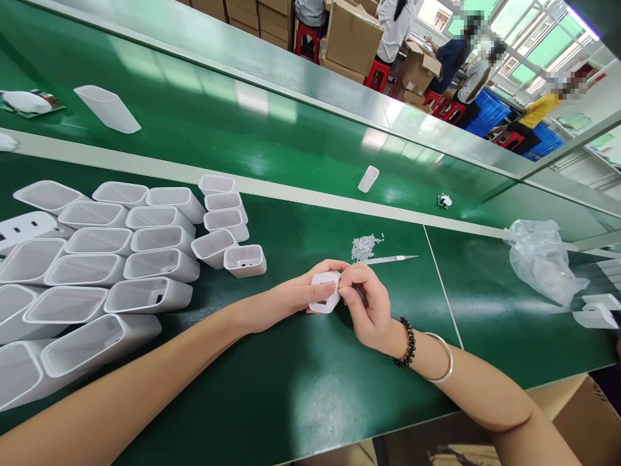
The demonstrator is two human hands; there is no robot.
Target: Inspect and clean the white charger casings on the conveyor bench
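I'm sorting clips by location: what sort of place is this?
Likely a factory assembly area: rows of white casings on a green worktop, cardboard boxes beyond it, and people seated on red stools.

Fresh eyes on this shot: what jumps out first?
Probably the big cluster of white open-topped shells crowding the left of the green tabletop. Next, at centre, the small white part held in the left hand, with the right hand pinching at its edge. Just beyond the hands, a pile of tiny clear pieces lies beside a slim pointed tool.
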